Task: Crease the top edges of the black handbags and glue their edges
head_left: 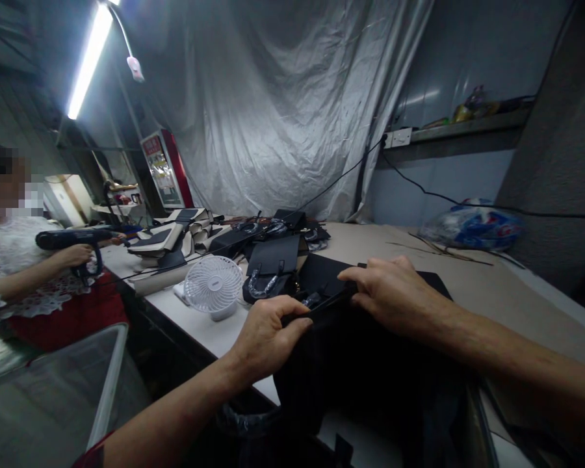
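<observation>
A large black handbag (pixel 370 370) hangs open in front of me, its lower part lost in shadow. My left hand (pixel 268 335) pinches its upper edge between thumb and fingers. Farther right along the same edge, my right hand (pixel 402 299) is closed on it with thumb and fingertips. A plastic-wrapped handle (pixel 253 419) shows low beneath my left wrist. Just beyond my hands, a finished-looking black handbag (pixel 275 257) with wrapped handles lies on the worktable (pixel 365 240).
A white desk fan (pixel 213 285) stands left of my left hand. Black and cream bag pieces (pixel 175 234) are piled behind it. At far left, a person (pixel 14 266) holds a black heat-gun-like tool (pixel 78 239). A plastic bin (pixel 107 390) stands below; a plastic bundle (pixel 478 224) lies right.
</observation>
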Available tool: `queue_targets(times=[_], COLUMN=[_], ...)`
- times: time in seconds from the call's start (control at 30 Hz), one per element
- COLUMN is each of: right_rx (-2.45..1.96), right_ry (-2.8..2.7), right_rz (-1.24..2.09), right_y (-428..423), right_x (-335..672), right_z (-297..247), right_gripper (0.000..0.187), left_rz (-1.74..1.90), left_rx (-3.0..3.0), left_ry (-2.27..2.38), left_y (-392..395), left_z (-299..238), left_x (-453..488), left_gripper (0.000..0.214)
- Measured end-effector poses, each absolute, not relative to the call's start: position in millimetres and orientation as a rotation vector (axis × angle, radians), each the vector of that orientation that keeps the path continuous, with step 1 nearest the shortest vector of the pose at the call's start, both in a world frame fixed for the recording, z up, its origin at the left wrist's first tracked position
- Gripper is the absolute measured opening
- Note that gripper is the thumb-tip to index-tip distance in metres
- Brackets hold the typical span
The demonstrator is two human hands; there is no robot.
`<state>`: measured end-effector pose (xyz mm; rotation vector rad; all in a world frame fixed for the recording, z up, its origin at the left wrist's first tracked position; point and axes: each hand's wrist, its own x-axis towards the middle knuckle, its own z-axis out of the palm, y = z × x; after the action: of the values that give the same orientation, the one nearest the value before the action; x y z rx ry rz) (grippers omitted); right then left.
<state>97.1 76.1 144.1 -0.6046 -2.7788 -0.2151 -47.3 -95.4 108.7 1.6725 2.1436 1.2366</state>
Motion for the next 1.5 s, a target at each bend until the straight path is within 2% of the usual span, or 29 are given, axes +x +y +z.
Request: queue_targets(times=[0.27, 0.5, 0.7, 0.83, 1.1, 1.5], right_rx=[-0.595, -0.634, -0.599, -0.609, -0.692, -0.709], right_ry=[-2.823, -2.799, -2.795, -2.796, -2.705, -2.752], right_rz=[-0.064, -0.063, -0.055, -0.08, -0.217, -0.267], right_y=[75, 73, 76, 75, 84, 82], right_x=[95, 95, 93, 96, 114, 110], right_z=[150, 149, 146, 146, 144, 142], right_gripper=[0.022, 0.02, 0.019, 0.019, 0.017, 0.017], left_rz=[1.199, 1.108, 0.58, 0.326, 0.465, 0.482], left_rx=[1.692, 1.738, 2.099, 2.322, 2.291, 2.308], left_ry=[2.169, 2.217, 2.315, 2.357, 2.29, 2.227], left_y=[-95, -95, -64, -38, -33, -33], left_z=[109, 112, 140, 146, 143, 140], left_x=[-47, -49, -45, -38, -41, -42], left_gripper=[0.014, 0.014, 0.012, 0.019, 0.014, 0.016])
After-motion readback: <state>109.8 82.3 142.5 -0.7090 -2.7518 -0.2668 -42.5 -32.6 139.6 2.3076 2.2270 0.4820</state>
